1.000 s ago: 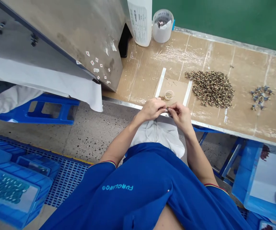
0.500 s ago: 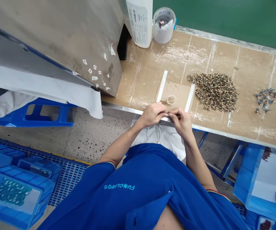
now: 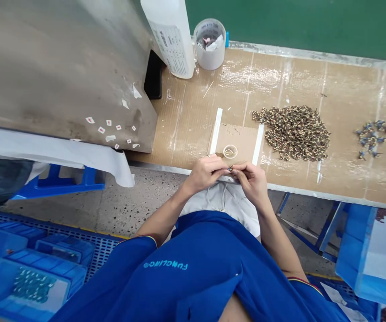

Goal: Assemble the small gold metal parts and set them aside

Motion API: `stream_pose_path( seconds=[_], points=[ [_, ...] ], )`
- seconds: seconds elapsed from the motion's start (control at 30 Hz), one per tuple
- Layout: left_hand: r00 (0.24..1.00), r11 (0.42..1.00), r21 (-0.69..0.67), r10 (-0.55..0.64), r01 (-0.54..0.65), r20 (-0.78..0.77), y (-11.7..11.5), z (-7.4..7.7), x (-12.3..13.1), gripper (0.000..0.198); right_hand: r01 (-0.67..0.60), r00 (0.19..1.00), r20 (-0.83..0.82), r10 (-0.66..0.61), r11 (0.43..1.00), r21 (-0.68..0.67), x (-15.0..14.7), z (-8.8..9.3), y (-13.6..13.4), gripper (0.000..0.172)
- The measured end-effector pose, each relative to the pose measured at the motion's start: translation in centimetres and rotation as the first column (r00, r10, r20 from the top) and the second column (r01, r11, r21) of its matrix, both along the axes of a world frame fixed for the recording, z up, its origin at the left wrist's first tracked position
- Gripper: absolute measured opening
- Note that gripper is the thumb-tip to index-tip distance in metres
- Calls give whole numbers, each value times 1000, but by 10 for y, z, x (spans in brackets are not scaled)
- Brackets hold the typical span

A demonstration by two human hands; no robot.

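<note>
Tubs (image 3: 40,259) sit low on our left. Next we see the left hand (image 3: 206,172) pinching a tiny bit (image 3: 230,169) near the front edge of the table (image 3: 343,172), just below a little round ring (image 3: 225,155). The right hand (image 3: 255,182) pinches the same bit. Then we see a big brown-gold pile (image 3: 295,133) and, well apart, some bluish pieces (image 3: 371,142).

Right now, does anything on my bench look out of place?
One small dark piece lies alone beyond the big pile, and a thin pale sliver lies loose near the white tub; both look like strays. The held part is too small to judge for damage.
</note>
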State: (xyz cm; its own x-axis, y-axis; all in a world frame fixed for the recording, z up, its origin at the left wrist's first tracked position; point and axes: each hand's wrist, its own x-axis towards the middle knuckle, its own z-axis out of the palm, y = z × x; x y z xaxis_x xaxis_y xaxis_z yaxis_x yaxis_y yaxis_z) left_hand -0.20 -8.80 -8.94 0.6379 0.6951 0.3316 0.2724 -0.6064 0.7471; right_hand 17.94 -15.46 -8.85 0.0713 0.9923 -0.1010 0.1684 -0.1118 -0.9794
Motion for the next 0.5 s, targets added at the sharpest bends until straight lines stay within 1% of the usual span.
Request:
stream_pose_path(
  seconds=[0.1,0.23,0.33,0.5],
  points=[
    [999,999,34,4,-3,-34,-2,-1,0,37,-82,996,43,82,997,-3,5,3,3,16],
    [997,1000,7,-5,6,-75,-5,-2,0,38,-166,984,61,167,986,-28,11,7,8,18],
    [995,1000,18,2,0,-95,-6,-3,1,40,-204,975,79,209,977,-62,13,10,10,20],
    [998,998,66,10,-6,-55,-8,-3,1,38,-229,963,128,237,971,-71,13,15,11,22]
  ],
)
